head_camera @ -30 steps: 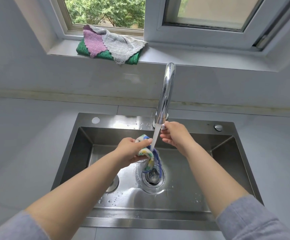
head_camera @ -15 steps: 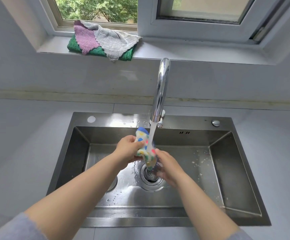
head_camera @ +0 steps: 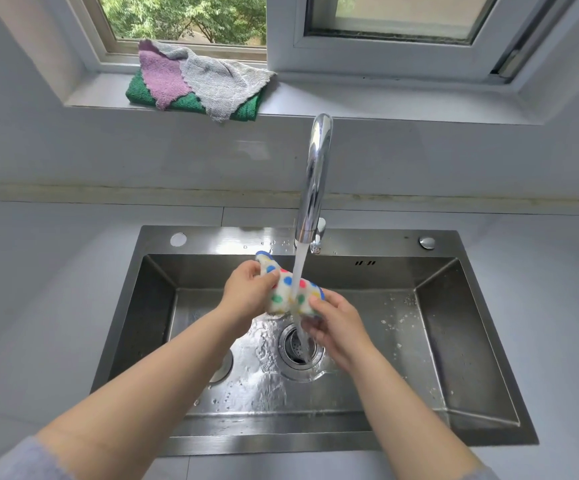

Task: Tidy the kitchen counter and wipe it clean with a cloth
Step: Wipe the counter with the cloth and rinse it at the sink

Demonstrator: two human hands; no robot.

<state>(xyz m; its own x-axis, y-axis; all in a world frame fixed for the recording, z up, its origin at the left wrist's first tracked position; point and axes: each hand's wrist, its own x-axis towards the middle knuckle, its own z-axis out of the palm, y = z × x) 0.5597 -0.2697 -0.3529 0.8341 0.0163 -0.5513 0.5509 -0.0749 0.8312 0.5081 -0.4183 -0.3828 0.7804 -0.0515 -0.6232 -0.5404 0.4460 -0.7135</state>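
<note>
A white cloth with coloured dots (head_camera: 289,289) is stretched between both hands over the steel sink (head_camera: 468,341). My left hand (head_camera: 246,292) grips its upper left end and my right hand (head_camera: 336,320) grips its lower right end. Water runs from the chrome tap (head_camera: 315,174) straight onto the middle of the cloth and falls into the drain (head_camera: 298,348). The grey counter (head_camera: 56,289) surrounds the sink on both sides.
A pile of green, purple and grey cloths (head_camera: 198,84) lies on the window sill above the tap. The tap handle (head_camera: 319,233) sits at the spout's base. A round button (head_camera: 427,242) and a hole cover (head_camera: 178,239) are on the sink's back rim.
My right hand came down from the tap handle and took hold of the cloth's lower end. The bunched cloth is now spread out under the running water.
</note>
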